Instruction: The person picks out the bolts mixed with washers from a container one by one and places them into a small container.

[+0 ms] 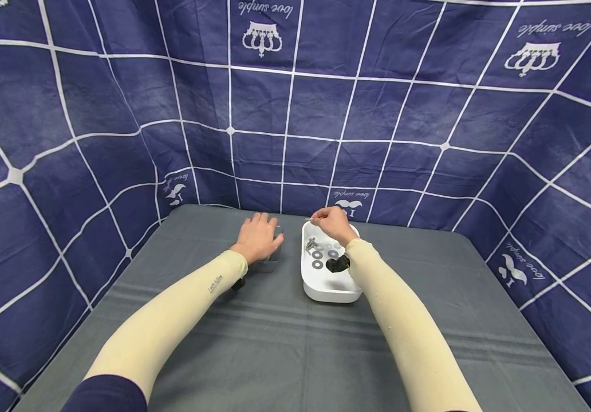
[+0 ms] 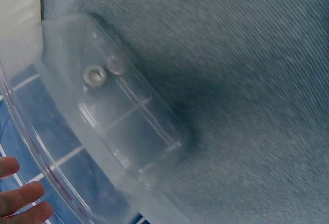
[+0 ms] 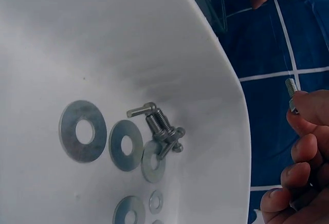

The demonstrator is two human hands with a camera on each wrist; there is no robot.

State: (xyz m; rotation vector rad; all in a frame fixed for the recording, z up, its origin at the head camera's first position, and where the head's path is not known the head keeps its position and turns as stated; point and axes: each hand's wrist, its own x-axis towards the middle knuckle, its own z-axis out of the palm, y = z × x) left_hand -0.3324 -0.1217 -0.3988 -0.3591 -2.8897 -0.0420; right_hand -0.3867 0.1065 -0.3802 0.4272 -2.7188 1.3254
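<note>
A blue, white-lined cloth backdrop (image 1: 316, 109) walls in a table (image 1: 254, 355) spread with grey fabric, a plain ground against which small metal parts probably show up well. On it a white tray (image 1: 329, 296) sits before the person, its raised walls apparently serving to keep loose hardware from straying. Just to its left stands a clear plastic box (image 2: 128, 126), near enough, it seems, for both containers to fall within easy reach. The left hand (image 1: 258, 236) lies over the box's left side, fingers extended and apart, with nothing visible in its grip; the spread suggests steadying, though whether it touches the box cannot be told. By the tray's far left corner, the right hand (image 1: 333, 222) clamps one bolt (image 3: 291, 88) between thumb and forefinger, its threaded end jutting clear, a fine pinch that suits so slim a part. Flat washers (image 3: 72, 131) of several sizes lie on the tray floor, beside a tangled heap of bolts (image 3: 164, 127) close to the wall. Inside the box rests a round metal piece (image 2: 94, 76), perhaps a bolt seen end-on.
</note>
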